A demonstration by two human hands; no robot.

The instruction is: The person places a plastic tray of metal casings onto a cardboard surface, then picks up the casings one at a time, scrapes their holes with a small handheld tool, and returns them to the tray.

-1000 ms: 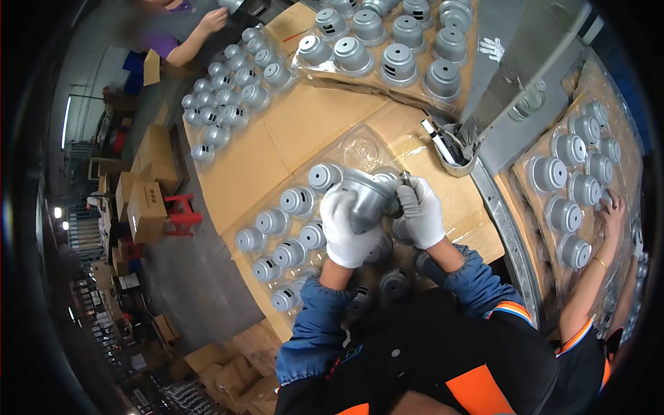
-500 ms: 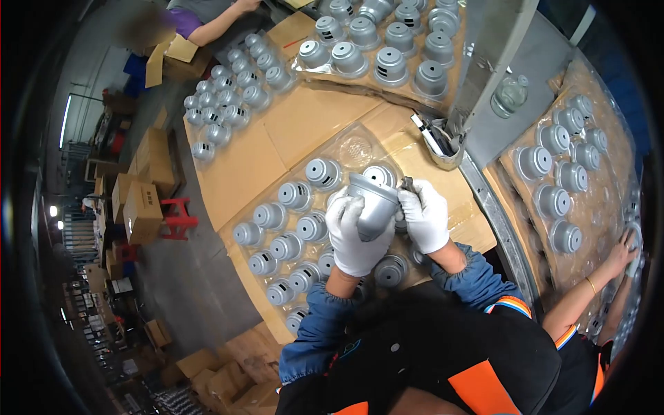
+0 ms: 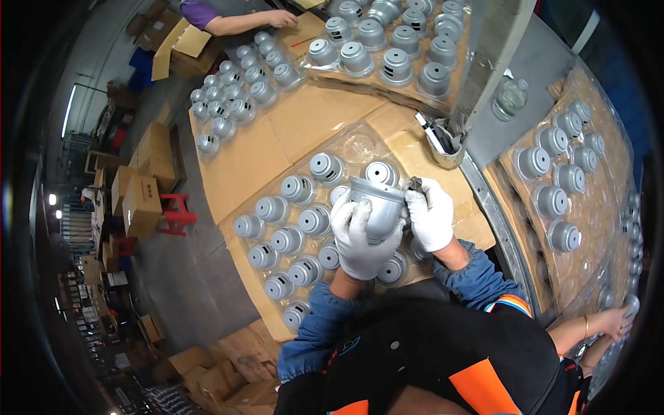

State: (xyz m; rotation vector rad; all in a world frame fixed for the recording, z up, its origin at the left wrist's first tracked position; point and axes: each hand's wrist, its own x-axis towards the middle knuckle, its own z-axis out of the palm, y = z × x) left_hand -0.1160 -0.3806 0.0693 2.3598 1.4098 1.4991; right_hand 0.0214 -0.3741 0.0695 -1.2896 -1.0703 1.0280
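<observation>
A silver cup-shaped housing [image 3: 377, 207] with a flared rim is held tilted over the tray. My left hand [image 3: 360, 238], in a white glove, is closed around its side. In my gloved right hand [image 3: 430, 214], fingers pinch a small dark object [image 3: 416, 183] close to the housing's rim; its kind is unclear. Beneath both hands lies a clear plastic tray [image 3: 360, 147] of similar silver housings [image 3: 315, 220], most with a black mark on the side. The far side of the held housing is hidden.
More housings stand in trays at the back [image 3: 394, 66] and on the right stack [image 3: 553, 141]. A pen holder [image 3: 446, 153] sits by the metal edge [image 3: 494, 214]. One co-worker's arm [image 3: 252, 22] reaches in at the top, another's hand [image 3: 612, 322] at lower right.
The held housing has turned slightly more upright. My hands stay close together around it. The co-worker's hand at right has moved down, and the arm at the top reaches further right.
</observation>
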